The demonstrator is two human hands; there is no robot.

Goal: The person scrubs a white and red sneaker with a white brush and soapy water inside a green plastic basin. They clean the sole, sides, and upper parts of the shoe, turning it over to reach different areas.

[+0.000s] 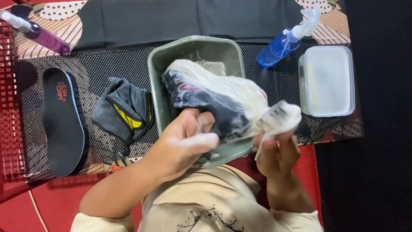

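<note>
A soapy sneaker, dark with a white sole, lies tilted over a grey-green plastic basin. My left hand, wet with foam, grips the shoe's heel end from below. My right hand holds a foamy white brush whose bristles press against the shoe's toe side. Suds cover much of the shoe's upper.
A black insole and a crumpled grey cloth with yellow trim lie left of the basin on a black mesh mat. A blue spray bottle, a purple bottle and a translucent lidded box stand around it.
</note>
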